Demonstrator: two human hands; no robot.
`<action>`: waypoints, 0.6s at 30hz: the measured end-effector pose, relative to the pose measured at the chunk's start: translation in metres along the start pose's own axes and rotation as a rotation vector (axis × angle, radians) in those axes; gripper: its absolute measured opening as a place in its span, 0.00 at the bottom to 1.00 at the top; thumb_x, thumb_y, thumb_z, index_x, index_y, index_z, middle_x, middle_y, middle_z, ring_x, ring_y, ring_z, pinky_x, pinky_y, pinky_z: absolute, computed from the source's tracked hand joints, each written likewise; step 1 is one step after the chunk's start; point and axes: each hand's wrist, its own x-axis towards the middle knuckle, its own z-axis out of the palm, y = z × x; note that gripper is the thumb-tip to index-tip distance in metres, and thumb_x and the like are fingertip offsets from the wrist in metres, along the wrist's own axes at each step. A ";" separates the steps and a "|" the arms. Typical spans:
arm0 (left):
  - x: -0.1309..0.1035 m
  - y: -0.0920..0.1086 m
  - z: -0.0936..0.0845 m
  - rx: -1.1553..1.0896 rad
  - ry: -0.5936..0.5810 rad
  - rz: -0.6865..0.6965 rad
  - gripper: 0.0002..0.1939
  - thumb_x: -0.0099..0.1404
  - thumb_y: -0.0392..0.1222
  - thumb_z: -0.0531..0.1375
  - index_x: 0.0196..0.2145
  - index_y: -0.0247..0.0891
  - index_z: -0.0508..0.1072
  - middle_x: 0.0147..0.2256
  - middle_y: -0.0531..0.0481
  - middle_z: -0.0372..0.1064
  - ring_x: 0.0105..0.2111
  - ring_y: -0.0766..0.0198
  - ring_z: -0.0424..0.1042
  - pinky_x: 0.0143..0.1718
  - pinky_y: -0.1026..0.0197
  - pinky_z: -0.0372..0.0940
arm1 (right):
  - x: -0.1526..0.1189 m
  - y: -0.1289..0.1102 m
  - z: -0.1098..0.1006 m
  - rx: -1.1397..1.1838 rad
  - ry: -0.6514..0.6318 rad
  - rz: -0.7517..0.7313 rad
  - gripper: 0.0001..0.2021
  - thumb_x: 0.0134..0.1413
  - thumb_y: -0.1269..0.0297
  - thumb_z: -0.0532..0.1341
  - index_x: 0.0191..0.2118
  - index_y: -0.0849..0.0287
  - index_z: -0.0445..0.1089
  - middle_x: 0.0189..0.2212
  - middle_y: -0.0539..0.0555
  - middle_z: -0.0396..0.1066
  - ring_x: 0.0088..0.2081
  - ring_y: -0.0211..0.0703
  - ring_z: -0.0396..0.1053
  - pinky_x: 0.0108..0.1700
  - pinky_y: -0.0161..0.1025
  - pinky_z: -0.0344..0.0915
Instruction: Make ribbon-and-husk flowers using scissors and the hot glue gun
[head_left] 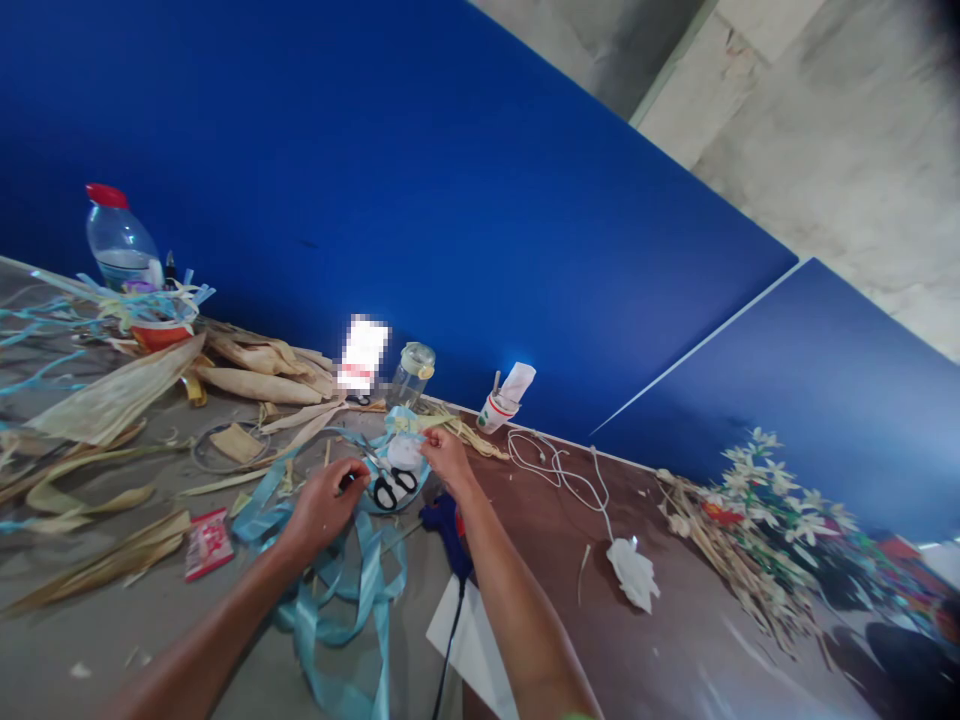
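Note:
My left hand (330, 500) is curled, thumb and fingertips together, just left of black-handled scissors (395, 488); what it holds, if anything, I cannot make out. To the right, my right hand (448, 457) pinches at the edge of a small whitish piece (405, 452), but what lies between its fingertips is too small to name. The scissors rest over a coil of light blue ribbon (409, 420). Loose loops of blue ribbon (367, 575) trail towards me below the left hand. A blue glue gun (448, 530) lies beside my right forearm, its cord running down.
Dried corn husks (255, 385) and a red packet (208, 543) lie left. A red-capped bottle (120, 240), a clear jar (411, 375) and a paper cup (496, 410) stand along the blue partition (450, 200). A white cable (559, 465) and artificial flowers (772, 490) are right.

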 end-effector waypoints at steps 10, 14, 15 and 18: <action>0.000 -0.008 -0.002 -0.126 0.063 -0.040 0.11 0.58 0.48 0.55 0.29 0.39 0.71 0.21 0.54 0.65 0.22 0.64 0.64 0.24 0.63 0.59 | -0.055 -0.053 0.003 -0.109 0.081 -0.145 0.10 0.49 0.70 0.58 0.38 0.59 0.73 0.35 0.54 0.73 0.34 0.40 0.70 0.40 0.36 0.66; 0.005 -0.008 -0.010 -0.277 0.215 -0.072 0.11 0.58 0.49 0.56 0.30 0.38 0.69 0.22 0.55 0.65 0.21 0.66 0.63 0.24 0.64 0.59 | -0.063 -0.072 0.033 -0.173 -0.156 -0.272 0.07 0.49 0.70 0.61 0.36 0.58 0.74 0.33 0.54 0.75 0.37 0.42 0.71 0.43 0.37 0.66; 0.007 -0.009 -0.012 -0.318 0.277 -0.078 0.11 0.58 0.49 0.56 0.31 0.38 0.69 0.22 0.55 0.64 0.20 0.67 0.63 0.23 0.64 0.59 | -0.062 -0.074 0.040 -0.196 -0.188 -0.289 0.07 0.49 0.70 0.62 0.36 0.58 0.74 0.33 0.54 0.75 0.37 0.43 0.71 0.44 0.38 0.65; 0.011 -0.011 -0.019 -0.438 0.494 -0.099 0.12 0.60 0.50 0.55 0.31 0.38 0.68 0.22 0.56 0.62 0.20 0.69 0.61 0.22 0.66 0.58 | -0.054 -0.078 0.058 -0.280 -0.226 -0.329 0.08 0.50 0.70 0.62 0.38 0.59 0.74 0.34 0.56 0.75 0.38 0.44 0.71 0.43 0.38 0.65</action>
